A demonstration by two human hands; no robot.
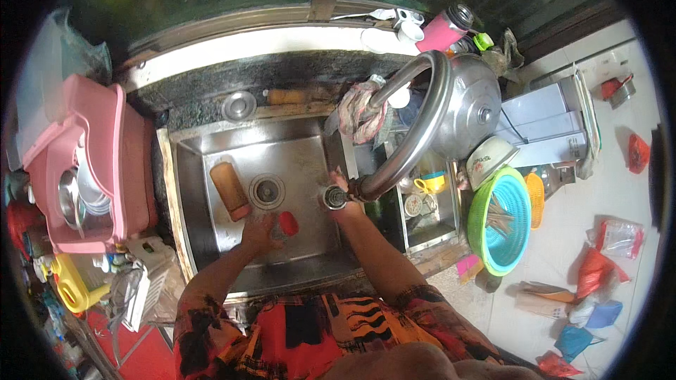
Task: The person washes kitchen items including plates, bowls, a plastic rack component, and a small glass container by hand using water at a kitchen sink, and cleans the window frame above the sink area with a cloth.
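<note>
Over the front of the stainless steel sink [311, 256], my left hand [259, 235] holds a small clear container with a red lid [288, 223]. My right hand [346, 208] is at the sink's right side, its fingers curled around a round-mouthed container [334, 198]. The end of the curved metal faucet [441, 111] is right beside that container and partly covers the hand. An amber-brown cylindrical bottle [228, 190] lies on the sink floor, left of the drain [266, 191]. No running water can be made out.
A pink plastic tub [140, 169] with dishes stands left. On the right are a smaller basin [430, 237] with a yellow cup [434, 183], a large metal lid [470, 105] and nested green and blue baskets [475, 227]. A cloth [359, 116] hangs by the faucet.
</note>
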